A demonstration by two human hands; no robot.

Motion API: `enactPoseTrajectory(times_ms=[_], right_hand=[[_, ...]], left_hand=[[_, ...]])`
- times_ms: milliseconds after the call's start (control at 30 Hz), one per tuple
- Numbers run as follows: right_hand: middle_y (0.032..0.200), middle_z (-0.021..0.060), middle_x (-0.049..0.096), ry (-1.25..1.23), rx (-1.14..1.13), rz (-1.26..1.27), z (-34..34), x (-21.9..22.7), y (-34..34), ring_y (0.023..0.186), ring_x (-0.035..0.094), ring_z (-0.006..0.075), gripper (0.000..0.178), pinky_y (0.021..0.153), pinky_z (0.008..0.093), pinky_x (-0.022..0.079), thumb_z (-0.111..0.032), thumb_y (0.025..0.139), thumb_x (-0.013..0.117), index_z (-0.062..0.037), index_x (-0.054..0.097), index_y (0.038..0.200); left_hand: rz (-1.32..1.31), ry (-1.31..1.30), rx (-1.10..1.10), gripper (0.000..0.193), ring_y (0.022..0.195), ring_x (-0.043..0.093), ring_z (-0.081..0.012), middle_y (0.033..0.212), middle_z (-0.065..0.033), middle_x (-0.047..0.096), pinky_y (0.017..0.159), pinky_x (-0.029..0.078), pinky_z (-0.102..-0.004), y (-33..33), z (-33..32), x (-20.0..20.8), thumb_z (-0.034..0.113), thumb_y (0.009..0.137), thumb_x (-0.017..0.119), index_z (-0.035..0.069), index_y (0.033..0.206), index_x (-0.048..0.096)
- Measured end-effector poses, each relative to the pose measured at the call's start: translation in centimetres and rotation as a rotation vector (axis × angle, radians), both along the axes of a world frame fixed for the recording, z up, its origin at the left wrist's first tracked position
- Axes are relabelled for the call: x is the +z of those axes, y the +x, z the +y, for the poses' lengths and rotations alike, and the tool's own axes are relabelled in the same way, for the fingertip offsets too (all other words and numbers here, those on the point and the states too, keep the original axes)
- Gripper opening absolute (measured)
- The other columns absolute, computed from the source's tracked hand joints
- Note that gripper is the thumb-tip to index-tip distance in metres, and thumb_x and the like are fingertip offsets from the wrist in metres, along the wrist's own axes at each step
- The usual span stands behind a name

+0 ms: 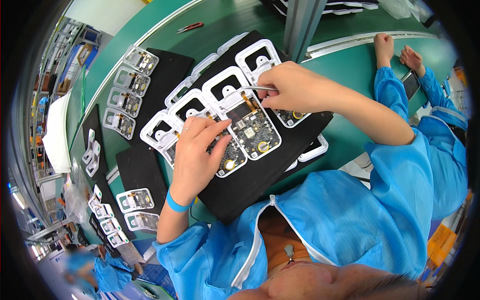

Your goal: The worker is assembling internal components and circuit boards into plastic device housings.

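Several white plastic housings with dark circuit boards lie in a tilted row on a black mat (227, 197). My right hand (295, 87) is closed round metal tweezers (257, 88), whose tip points left over the upper part of the middle housing (274, 136). At that housing's left edge is my left hand (197, 150), fingers bent, with a gap between thumb and index finger and nothing visible in it. Its fingertips are by the circuit board (250, 131), and it covers part of the housings beneath. A blue band (178, 204) circles my left wrist.
More housings (127, 80) stand in a column at the left, and others (135, 200) lie nearer. Red-handled snips (190, 27) rest at the back. A metal post (304, 27) rises behind the mat. To the right, another person's hands (411, 57) are near a phone (411, 85).
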State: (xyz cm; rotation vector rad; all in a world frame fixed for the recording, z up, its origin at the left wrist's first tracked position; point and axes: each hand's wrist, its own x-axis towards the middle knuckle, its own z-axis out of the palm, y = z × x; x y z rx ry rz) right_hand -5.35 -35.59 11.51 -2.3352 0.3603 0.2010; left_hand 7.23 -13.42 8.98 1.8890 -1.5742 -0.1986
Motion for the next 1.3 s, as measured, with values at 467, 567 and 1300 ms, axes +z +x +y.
enactPoseTrajectory(times_ms=[467, 567, 1300], right_hand=[[0.070, 0.0164, 0.061, 0.079, 0.057, -0.035, 0.6, 0.0, 0.0, 0.068, 0.059, 0.0260, 0.027, 0.066, 0.0376, 0.047, -0.022, 0.088, 0.063, 0.0049, 0.067, 0.093], [0.071, 0.0167, 0.061, 0.073, 0.074, -0.017, 0.3, 0.2, -0.5, 0.068, 0.059, 0.0257, 0.027, 0.067, 0.0376, 0.047, -0.021, 0.088, 0.062, 0.0050, 0.067, 0.094], [0.070, 0.0091, 0.068, 0.289, 0.185, 0.152, 1.6, -1.6, 1.0, 0.066, 0.064, 0.0178, 0.029, 0.065, 0.0328, 0.050, -0.024, 0.092, 0.060, 0.0040, 0.068, 0.088]], left_hand=[[-0.276, -0.119, -0.081, 0.018, 0.075, 0.053, -0.0246, 0.076, -0.0065, 0.054, 0.066, 0.044, -0.0361, -1.0, -3.0, -1.9, 0.009, 0.073, 0.074, 0.004, 0.089, 0.068], [-0.282, -0.126, -0.068, 0.017, 0.075, 0.053, -0.0245, 0.076, -0.0065, 0.053, 0.065, 0.044, -0.0359, -0.9, -3.0, -2.0, 0.007, 0.073, 0.073, 0.003, 0.088, 0.068], [-0.413, -0.114, 0.043, 0.027, 0.075, 0.056, -0.0240, 0.081, -0.0078, 0.058, 0.064, 0.048, -0.0338, -1.1, 0.7, -1.5, -0.005, 0.071, 0.072, -0.002, 0.098, 0.070]])
